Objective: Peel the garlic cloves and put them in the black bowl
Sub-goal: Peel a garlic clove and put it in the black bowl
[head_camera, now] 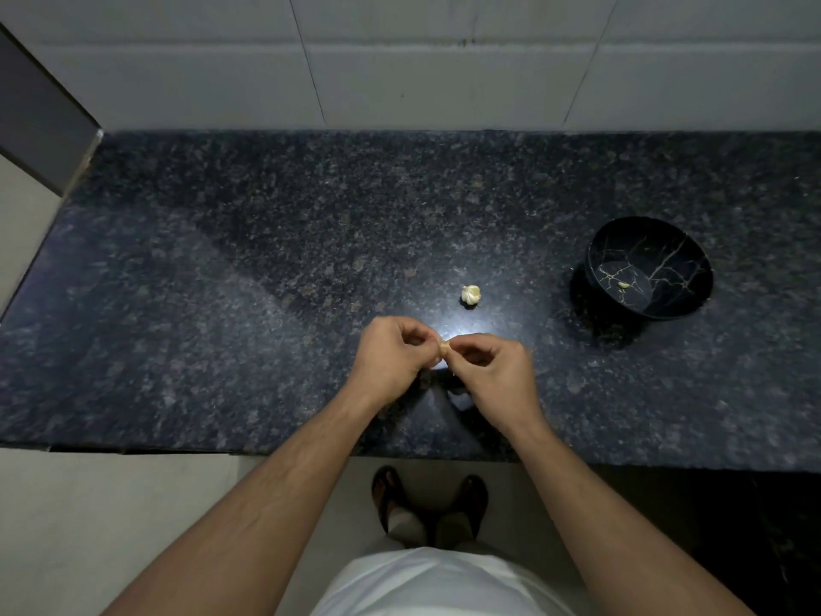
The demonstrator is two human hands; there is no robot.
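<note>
- Left hand: fingers curled, pinching a clove above the counter's near edge.
- Right hand: fingers curled, pinching the same clove from the other side.
- Garlic head: on the counter, just beyond the hands.
- Bowl: black with pale veins, well right of the hands; one peeled clove inside.
- Wall: pale tiles behind the counter.
</note>
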